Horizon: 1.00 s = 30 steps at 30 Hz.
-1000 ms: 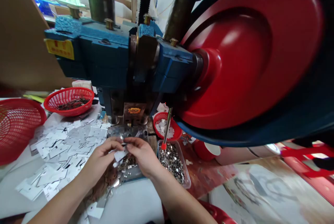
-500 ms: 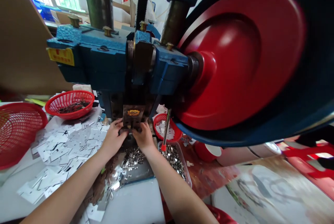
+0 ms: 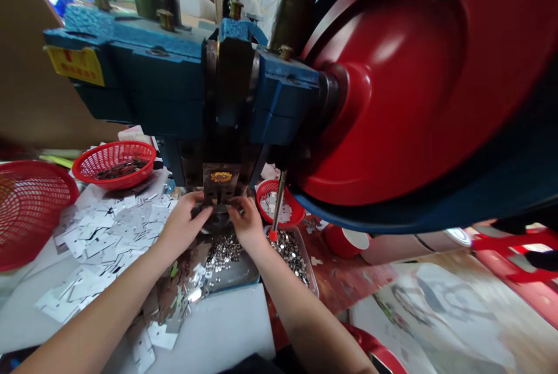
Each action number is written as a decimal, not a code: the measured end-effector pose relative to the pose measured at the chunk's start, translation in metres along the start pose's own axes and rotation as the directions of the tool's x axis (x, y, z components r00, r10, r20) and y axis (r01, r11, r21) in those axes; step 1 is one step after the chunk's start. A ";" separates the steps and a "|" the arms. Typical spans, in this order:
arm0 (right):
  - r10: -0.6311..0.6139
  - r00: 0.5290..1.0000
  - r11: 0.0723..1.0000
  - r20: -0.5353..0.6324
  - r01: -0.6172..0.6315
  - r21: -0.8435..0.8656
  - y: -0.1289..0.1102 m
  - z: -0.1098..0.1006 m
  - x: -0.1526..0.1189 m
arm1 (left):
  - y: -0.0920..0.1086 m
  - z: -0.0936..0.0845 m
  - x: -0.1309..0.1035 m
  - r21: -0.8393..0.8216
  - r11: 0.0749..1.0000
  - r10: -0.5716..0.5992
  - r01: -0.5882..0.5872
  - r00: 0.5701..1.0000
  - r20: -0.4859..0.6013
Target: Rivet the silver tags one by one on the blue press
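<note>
The left hand (image 3: pixel 183 223) and right hand (image 3: pixel 248 224) were at the blue press (image 3: pixel 161 83), lower center of the frame. I couldn't tell whether their fingers gripped anything.

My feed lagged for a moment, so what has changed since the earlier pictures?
The left hand and right hand moved forward, from over the loose metal pieces to the foot of the blue press. Whether the white piece pinched earlier was let go, I cannot tell. The red baskets and pile of white plates stayed put.
</note>
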State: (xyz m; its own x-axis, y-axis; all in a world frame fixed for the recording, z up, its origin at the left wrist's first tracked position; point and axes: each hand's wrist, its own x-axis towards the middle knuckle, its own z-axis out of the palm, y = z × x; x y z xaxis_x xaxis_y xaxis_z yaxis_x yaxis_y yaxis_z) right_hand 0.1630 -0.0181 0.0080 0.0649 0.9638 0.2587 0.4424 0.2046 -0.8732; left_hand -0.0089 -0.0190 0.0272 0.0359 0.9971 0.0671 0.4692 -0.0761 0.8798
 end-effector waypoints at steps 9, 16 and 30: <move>0.070 0.988 0.997 0.140 -0.064 -0.050 0.008 -0.041 -0.049 | -0.022 -0.014 -0.064 0.504 0.843 0.013 -0.188 0.944 0.331; -0.071 0.986 0.939 0.151 0.117 -0.324 0.019 -0.040 -0.045 | -0.026 -0.007 -0.060 0.483 0.857 0.009 -0.179 0.942 0.335; -0.120 0.972 0.916 0.202 0.187 -0.355 0.021 -0.032 -0.038 | -0.025 -0.022 -0.064 0.347 0.921 0.029 -0.175 0.921 0.389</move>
State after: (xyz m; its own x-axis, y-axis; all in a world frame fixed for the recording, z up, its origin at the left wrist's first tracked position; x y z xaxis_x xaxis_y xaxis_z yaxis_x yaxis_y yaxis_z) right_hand 0.1985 -0.0555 -0.0070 -0.1711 0.9467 0.2730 0.7351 0.3071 -0.6044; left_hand -0.0419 -0.0805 0.0115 0.3893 0.9161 -0.0958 0.7323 -0.2448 0.6354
